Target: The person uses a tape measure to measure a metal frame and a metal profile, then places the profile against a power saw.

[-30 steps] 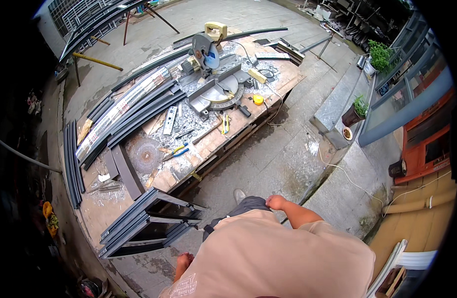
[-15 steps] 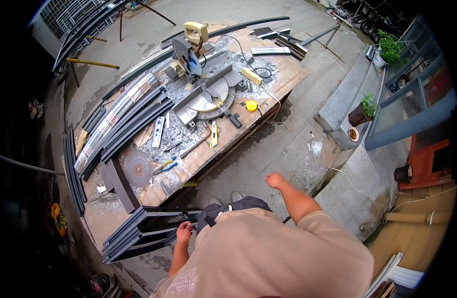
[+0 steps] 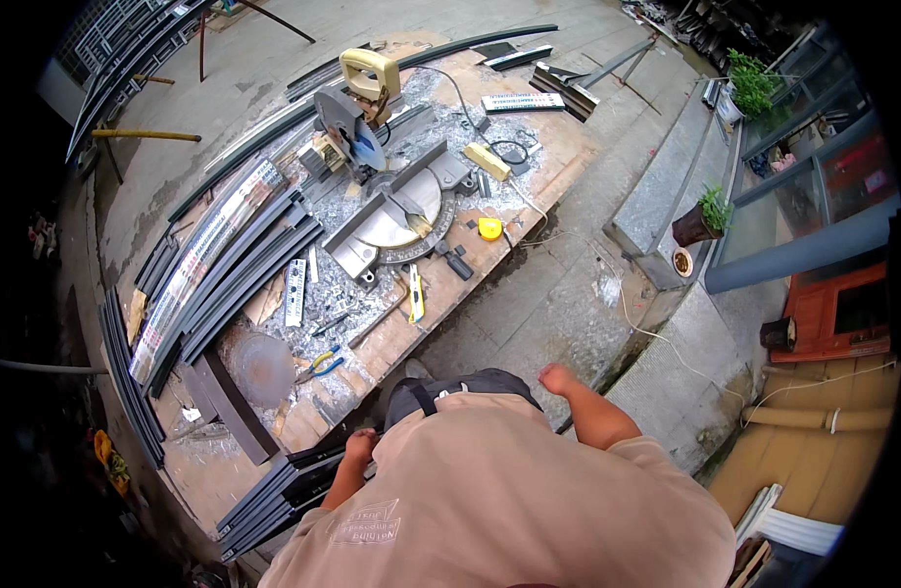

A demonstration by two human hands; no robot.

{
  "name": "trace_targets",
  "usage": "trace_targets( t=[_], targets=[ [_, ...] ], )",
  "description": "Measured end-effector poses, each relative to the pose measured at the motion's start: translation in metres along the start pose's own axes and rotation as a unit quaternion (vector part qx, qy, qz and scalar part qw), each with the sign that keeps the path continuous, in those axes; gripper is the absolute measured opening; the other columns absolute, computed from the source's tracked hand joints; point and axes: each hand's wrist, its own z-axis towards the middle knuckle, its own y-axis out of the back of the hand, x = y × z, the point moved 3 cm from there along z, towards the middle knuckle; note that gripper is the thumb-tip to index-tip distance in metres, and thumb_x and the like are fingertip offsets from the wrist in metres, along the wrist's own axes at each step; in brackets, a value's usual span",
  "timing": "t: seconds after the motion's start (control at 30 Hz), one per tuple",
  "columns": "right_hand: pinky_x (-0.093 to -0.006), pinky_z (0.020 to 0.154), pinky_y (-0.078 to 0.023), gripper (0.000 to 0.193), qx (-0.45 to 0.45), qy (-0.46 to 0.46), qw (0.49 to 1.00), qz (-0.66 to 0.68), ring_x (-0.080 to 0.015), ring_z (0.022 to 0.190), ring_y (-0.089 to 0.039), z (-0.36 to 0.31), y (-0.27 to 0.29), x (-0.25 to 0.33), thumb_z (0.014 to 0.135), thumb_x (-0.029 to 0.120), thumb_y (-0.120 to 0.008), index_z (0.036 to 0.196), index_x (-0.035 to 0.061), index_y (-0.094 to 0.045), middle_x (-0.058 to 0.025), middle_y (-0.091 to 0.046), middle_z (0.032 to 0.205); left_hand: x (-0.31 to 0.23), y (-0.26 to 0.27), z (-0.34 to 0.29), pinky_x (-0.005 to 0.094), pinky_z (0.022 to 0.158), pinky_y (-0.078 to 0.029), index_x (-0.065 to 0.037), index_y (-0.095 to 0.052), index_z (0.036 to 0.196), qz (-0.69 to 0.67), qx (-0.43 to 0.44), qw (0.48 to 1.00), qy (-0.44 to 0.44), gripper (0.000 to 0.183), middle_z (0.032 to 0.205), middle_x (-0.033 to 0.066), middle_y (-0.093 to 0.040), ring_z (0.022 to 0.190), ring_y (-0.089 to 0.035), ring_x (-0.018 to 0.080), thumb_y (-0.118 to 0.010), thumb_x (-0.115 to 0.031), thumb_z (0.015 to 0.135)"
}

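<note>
My left hand [image 3: 360, 447], fingers curled with nothing visible in them, hangs by the bench's near left corner. It is closest to the stacked dark frame profiles [image 3: 274, 500]; I cannot tell whether it touches them. Out to the right, over the pavement, is my right hand [image 3: 558, 379], loosely closed and holding nothing I can see. On the wooden workbench [image 3: 391, 338] stands a miter saw [image 3: 357, 122], its head raised over the metal base [image 3: 396, 211]. Along the front edge lie a yellow utility knife [image 3: 416, 294], a yellow tape measure [image 3: 489, 229] and blue-yellow pliers [image 3: 323, 363].
Long dark profiles [image 3: 254, 279] cover the bench's left side, beside a round saw blade [image 3: 262, 369]. Metal chips surround the saw. A power strip [image 3: 487, 160] has a cable running down to the pavement. Stone steps [image 3: 656, 196] and a potted plant [image 3: 700, 220] are at right.
My view has come closer to the bench. Both arms have swung slightly: the left hand sits nearer the bench edge, the right hand nearer my body. The bench tools stay put.
</note>
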Motion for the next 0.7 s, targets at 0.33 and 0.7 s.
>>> trace_targets(
  t=[0.33, 0.7],
  targets=[
    [-0.05, 0.111, -0.051, 0.059, -0.149, 0.0, 0.989, 0.012, -0.0439, 0.131, -0.063, 0.085, 0.139, 0.101, 0.092, 0.026, -0.078, 0.146, 0.0103, -0.061, -0.0251, -0.068, 0.137, -0.174, -0.095, -0.02, 0.0302, 0.085, -0.057, -0.004, -0.065, 0.135, 0.032, -0.025, 0.992, -0.122, 0.032, 0.107, 0.0034, -0.074, 0.096, -0.069, 0.014, -0.064, -0.024, 0.109],
    [-0.0521, 0.121, -0.042, 0.083, -0.206, 0.345, 0.894, -0.199, -0.048, 0.142, -0.05, 0.208, 0.231, 0.216, 0.089, 0.016, -0.082, 0.161, 0.0021, -0.042, -0.0314, -0.049, 0.154, 0.156, -0.214, -0.104, 0.0432, 0.083, -0.059, -0.008, -0.079, 0.106, -0.108, -0.378, 0.918, 0.047, 0.027, 0.096, 0.0149, -0.08, 0.087, -0.076, 0.0287, -0.068, -0.03, 0.092]
  ],
)
